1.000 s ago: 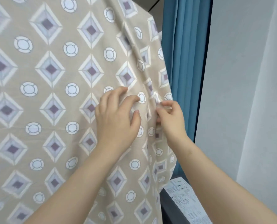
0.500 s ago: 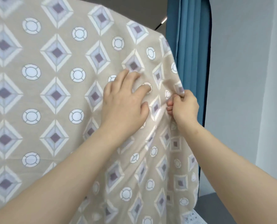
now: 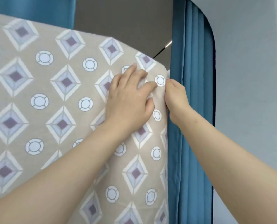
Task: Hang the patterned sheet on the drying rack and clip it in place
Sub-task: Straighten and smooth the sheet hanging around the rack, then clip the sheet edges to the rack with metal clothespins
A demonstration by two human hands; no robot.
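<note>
Left hand [image 3: 129, 96] bunching the patterned sheet [image 3: 61, 102] near its top corner, right hand [image 3: 176, 96] pinching the edge: hanging's nearly squared, and a clip looks needed next.

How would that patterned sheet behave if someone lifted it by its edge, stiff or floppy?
Probably floppy: the patterned sheet creases where the left hand and right hand grip it. Likely light, since a pinch at its edge holds it.
</note>
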